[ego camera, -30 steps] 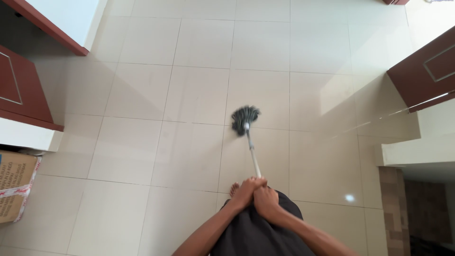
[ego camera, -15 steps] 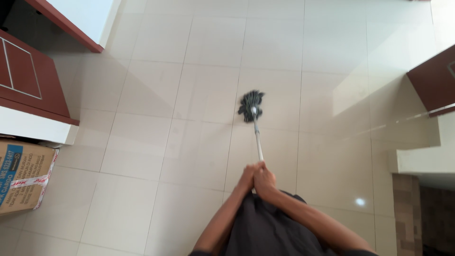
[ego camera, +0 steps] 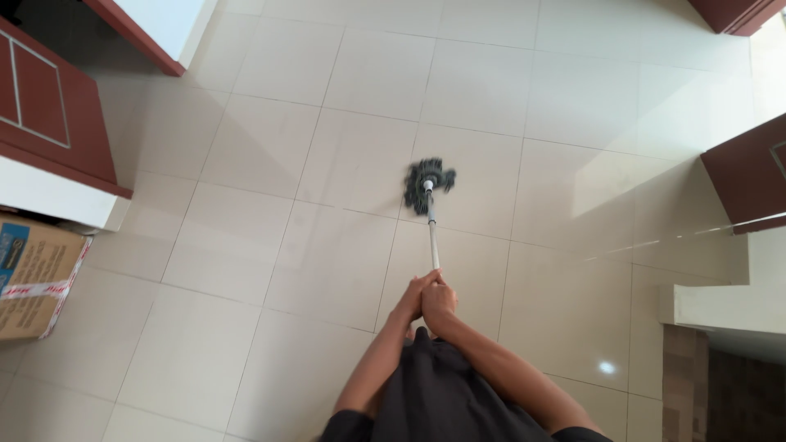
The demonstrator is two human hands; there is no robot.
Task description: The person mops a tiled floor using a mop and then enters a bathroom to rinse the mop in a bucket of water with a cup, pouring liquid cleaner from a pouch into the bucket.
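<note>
I hold a mop with both hands in front of my body. My left hand (ego camera: 412,299) and my right hand (ego camera: 440,301) are clasped side by side around the near end of the pale metal mop handle (ego camera: 431,233). The handle runs away from me to a dark grey stringy mop head (ego camera: 427,182), which rests on the glossy cream floor tiles (ego camera: 270,237). My forearms and dark clothing fill the bottom centre of the view.
A dark red-brown door (ego camera: 45,102) and white frame stand at the left. A taped cardboard box (ego camera: 33,278) sits below them. Another red-brown door (ego camera: 749,176) and a white ledge (ego camera: 720,303) are at the right, with a dark brick patch beneath.
The mop head has stayed about a handle's length ahead while my hands rose slightly in view. The view shifted, so the box slid left and the right door came back into view.
</note>
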